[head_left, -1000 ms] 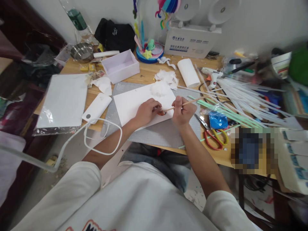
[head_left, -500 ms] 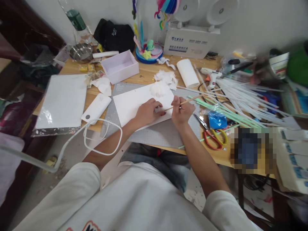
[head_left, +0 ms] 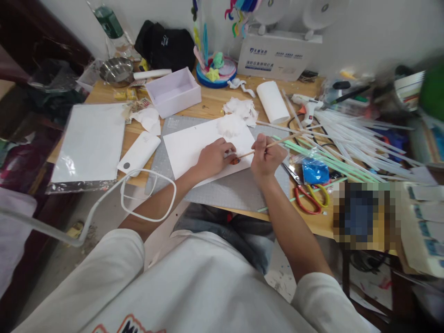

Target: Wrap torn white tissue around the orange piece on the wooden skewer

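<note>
My left hand (head_left: pixel 215 158) rests on a white sheet (head_left: pixel 189 143), its fingers curled against a small orange and black piece (head_left: pixel 235 160) too small to name. My right hand (head_left: pixel 268 155) is closed round a thin wooden stick (head_left: pixel 282 140). The stick slants down to the left, and its lower tip is at or very near the orange piece; I cannot tell whether they touch. Behind my fingers, a heap of white fluff (head_left: pixel 230 126) lies on the sheet. A grey cutting mat (head_left: pixel 222 196) is under the sheet.
Red and yellow-handled scissors (head_left: pixel 307 199) and a blue packet (head_left: pixel 315 171) lie right of the mat. Further right are many translucent sticks (head_left: pixel 354 134) and a glue gun (head_left: pixel 310 111). A lilac box (head_left: pixel 173 95) stands behind; a white device (head_left: pixel 138 152) with a cable is at left.
My right hand has shifted a little to the right with the stick. The orange and black piece by my left fingertips now shows more. The view has moved slightly.
</note>
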Available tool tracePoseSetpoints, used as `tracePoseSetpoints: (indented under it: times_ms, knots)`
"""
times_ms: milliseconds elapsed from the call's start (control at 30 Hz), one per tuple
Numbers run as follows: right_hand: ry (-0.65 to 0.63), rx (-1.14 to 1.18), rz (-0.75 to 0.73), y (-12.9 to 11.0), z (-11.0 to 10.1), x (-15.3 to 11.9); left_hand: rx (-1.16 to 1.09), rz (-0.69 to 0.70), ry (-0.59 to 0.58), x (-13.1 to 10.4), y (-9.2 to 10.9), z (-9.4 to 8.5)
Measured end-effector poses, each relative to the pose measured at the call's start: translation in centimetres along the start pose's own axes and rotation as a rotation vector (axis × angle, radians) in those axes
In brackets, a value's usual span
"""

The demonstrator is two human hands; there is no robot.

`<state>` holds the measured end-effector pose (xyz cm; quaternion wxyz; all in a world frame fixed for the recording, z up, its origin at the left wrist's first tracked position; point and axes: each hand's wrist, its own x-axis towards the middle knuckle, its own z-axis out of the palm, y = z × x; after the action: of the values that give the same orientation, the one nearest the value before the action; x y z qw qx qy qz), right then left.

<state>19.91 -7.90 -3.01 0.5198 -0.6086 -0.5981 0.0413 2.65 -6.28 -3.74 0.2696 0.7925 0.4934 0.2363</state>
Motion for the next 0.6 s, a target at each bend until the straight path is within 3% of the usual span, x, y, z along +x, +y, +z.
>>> tracePoseSetpoints:
  times_ms: [300, 600]
  knots:
    - [-0.037, -0.010, -0.048, -0.1, 0.3, 0.0, -0.017, 0.031, -0.025, -0.3, -0.8, -0.3]
    - [-0.008, 0.099, 0.048, 0.3, 0.3, -0.3, -0.087, 0.065, -0.028, -0.3, -1.4, -0.4]
